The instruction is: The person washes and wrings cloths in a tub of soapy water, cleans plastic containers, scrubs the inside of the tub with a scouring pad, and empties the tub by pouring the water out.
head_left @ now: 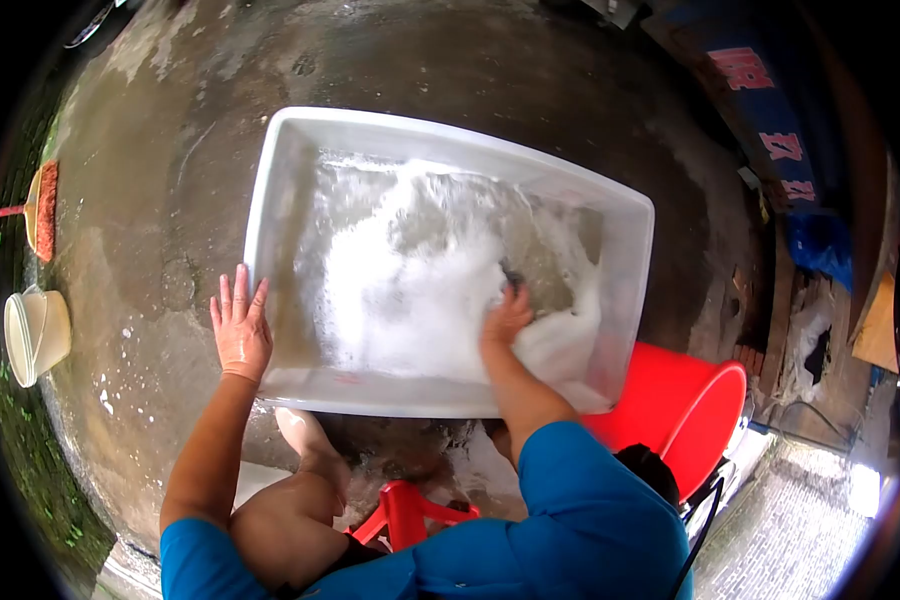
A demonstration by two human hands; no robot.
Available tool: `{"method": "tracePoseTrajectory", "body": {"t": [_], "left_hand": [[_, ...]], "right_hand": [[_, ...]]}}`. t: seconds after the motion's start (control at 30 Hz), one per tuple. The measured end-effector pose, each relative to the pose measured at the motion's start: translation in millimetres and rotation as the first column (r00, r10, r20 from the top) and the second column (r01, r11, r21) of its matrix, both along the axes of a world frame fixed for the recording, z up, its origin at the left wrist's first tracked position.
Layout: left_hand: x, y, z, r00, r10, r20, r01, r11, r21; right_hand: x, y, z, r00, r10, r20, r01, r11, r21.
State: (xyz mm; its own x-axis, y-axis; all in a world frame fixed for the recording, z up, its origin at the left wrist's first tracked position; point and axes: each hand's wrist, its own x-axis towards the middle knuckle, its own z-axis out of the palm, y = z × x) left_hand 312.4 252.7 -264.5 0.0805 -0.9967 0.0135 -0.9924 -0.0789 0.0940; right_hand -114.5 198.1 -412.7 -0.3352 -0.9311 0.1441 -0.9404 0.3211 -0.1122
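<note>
A large white plastic tub (370, 397) holds cloudy water topped with thick white foam (400, 290). My left hand (241, 325) lies flat with its fingers spread against the tub's left side, near the front corner. Inside the tub, my right hand (508, 315) is down at the foam, right of the middle. Its fingers are curled at a small dark object (511, 273), partly sunk in the suds, whose kind I cannot make out.
A red bucket (660, 405) lies tilted at the tub's front right corner. Below the tub is a red plastic stool (405, 515). On the wet concrete floor (160, 250) at left stand a cream bucket (50, 330) and a broom (45, 210). Planks and a blue bag (820, 250) crowd the right.
</note>
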Motion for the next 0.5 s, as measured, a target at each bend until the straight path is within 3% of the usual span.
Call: {"method": "tracePoseTrajectory", "body": {"t": [0.03,0.07,0.1,0.13,0.17,0.2,0.27,0.33,0.4,0.47,0.5], "left_hand": [[-0.4,1.6,0.6,1.0,0.001,0.003,-0.001,1.0,0.009],[0.3,-1.2,0.8,1.0,0.006,0.013,-0.006,1.0,0.007],[1.4,-2.6,1.6,1.0,0.001,0.014,-0.001,1.0,-0.001],[1.1,-0.7,2.4,1.0,0.008,0.023,-0.008,1.0,0.01],[0.0,-0.9,1.6,1.0,0.009,0.029,-0.009,1.0,0.017],[1.5,-0.4,-1.6,0.999,0.005,0.048,-0.006,1.0,0.02],[4.9,0.5,-5.0,0.999,-0.007,0.05,0.006,1.0,0.018],[5.2,0.0,-6.5,0.998,-0.005,0.057,0.004,1.0,0.021],[4.9,-0.4,-7.7,0.999,-0.018,0.037,0.018,1.0,-0.007],[4.9,-1.3,-5.9,0.998,-0.045,0.046,0.047,0.998,-0.038],[6.4,-0.1,-8.0,0.997,-0.048,0.054,0.05,0.998,-0.032]], "right_hand": [[33.0,5.3,11.0,0.936,-0.243,0.254,0.265,0.963,-0.056],[47.5,4.9,6.4,0.944,-0.142,0.299,0.16,0.987,-0.036],[54.5,-7.1,3.0,0.853,0.068,0.517,-0.078,0.997,-0.001],[64.5,-34.3,37.3,0.793,0.61,0.019,-0.577,0.74,0.346],[72.4,-58.2,56.6,0.736,0.588,0.335,-0.651,0.751,0.111],[75.4,-82.4,72.1,0.694,0.617,0.371,-0.651,0.758,-0.042],[63.2,-125.1,112.2,0.751,0.556,0.355,-0.487,0.83,-0.271],[29.8,-154.1,139.4,0.84,0.502,0.206,-0.323,0.767,-0.554],[-6.9,-180.7,148.1,0.895,0.346,0.281,-0.05,0.705,-0.708],[-34.7,-215.5,143.5,0.795,0.118,0.595,0.405,0.627,-0.665],[-46.7,-236.4,133.5,0.79,0.113,0.602,0.412,0.629,-0.659]]}}
